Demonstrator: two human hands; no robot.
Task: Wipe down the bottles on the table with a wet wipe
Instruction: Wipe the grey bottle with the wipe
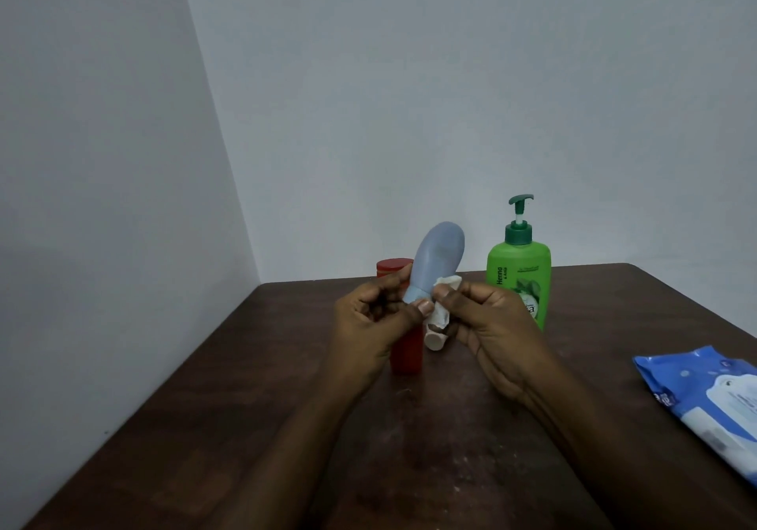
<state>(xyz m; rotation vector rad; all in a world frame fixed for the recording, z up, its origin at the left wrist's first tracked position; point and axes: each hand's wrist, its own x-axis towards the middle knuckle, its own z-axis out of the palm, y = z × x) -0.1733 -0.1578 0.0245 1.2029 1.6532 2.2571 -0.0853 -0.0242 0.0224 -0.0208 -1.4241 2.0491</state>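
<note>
My left hand (370,320) grips the narrow lower end of a pale blue bottle (438,257), held upside down above the table with its rounded base up. My right hand (487,320) pinches a crumpled white wet wipe (567,284) against the bottle's lower right side. Behind my left hand stands a red bottle (405,351), partly hidden. A green pump bottle (519,271) stands upright to the right. A small beige bottle (435,340) shows below the wipe, mostly hidden.
The dark brown table (450,447) meets grey walls at the back and left. A blue pack of wet wipes (712,402) lies flat near the table's right edge.
</note>
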